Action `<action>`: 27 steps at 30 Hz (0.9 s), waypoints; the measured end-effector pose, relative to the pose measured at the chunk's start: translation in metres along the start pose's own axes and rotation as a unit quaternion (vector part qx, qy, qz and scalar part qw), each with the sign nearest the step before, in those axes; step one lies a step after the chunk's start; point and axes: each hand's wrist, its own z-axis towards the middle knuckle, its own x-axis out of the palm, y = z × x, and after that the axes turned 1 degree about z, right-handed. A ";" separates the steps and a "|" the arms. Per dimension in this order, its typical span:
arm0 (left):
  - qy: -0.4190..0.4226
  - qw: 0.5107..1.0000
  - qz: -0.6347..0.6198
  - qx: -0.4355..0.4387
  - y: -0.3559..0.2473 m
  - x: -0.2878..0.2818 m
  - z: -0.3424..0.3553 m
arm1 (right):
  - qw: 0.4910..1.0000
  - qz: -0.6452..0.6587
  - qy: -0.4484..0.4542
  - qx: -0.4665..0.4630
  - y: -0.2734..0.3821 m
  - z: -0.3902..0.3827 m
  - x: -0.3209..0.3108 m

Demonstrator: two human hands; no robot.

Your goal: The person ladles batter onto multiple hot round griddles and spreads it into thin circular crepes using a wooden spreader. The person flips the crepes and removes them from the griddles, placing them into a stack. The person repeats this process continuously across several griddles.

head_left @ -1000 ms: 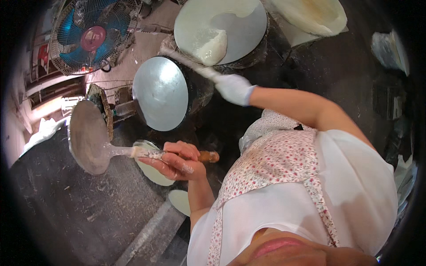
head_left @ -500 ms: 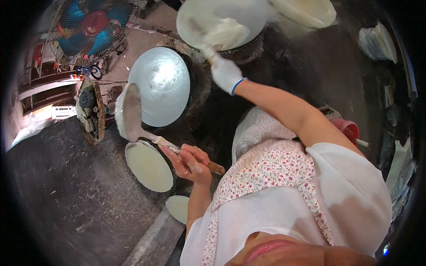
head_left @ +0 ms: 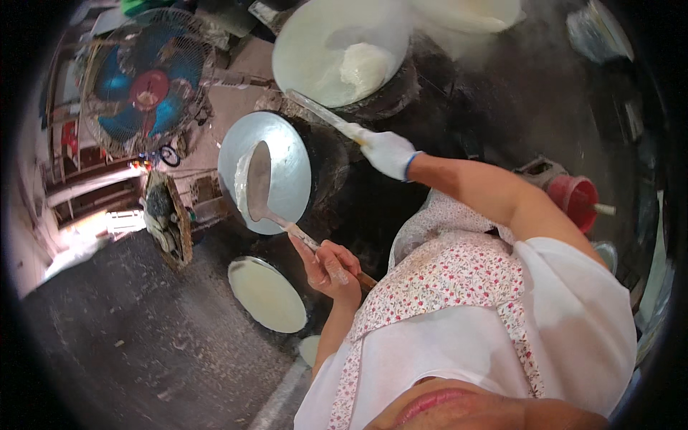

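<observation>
Here's the left hand [head_left: 333,269], bare and smeared with white, its fingers curled round the handle of a ladle [head_left: 259,180]. The ladle's round head lies across the shiny pan [head_left: 292,165], masking part of it, with wet white on its near rim; whether they touch, you can't tell. Over to the right hand [head_left: 389,154], in a white glove, fingers closed on a flat stick [head_left: 322,113]; the stick's far end comes up at the lower edge of the big griddle [head_left: 357,36], where a lump of white batter [head_left: 365,68] sits.

Steam blurs another griddle [head_left: 469,8] at the upper right, cut off by the frame. Below the shiny pan, a pale disc [head_left: 269,295] with a dark edge; below that, a smaller pale disc [head_left: 309,350], part hidden by the left forearm. On the left, a blue-bladed fan [head_left: 149,89] stands beyond the dark table [head_left: 122,351]. Off right, a red bucket [head_left: 573,202] sits just behind the right arm, and the flowered apron [head_left: 444,290] fills the middle foreground.
</observation>
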 end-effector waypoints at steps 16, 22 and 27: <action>0.043 0.999 0.025 0.003 -0.020 0.063 0.034 | 0.964 0.223 -0.026 0.144 -0.061 0.002 -0.165; 0.008 1.000 0.008 -0.017 -0.032 0.095 0.035 | 0.996 0.024 0.079 0.019 -0.071 -0.026 -0.148; 0.005 1.000 0.024 -0.004 -0.026 0.112 0.034 | 0.967 0.233 -0.016 0.100 -0.055 0.003 -0.207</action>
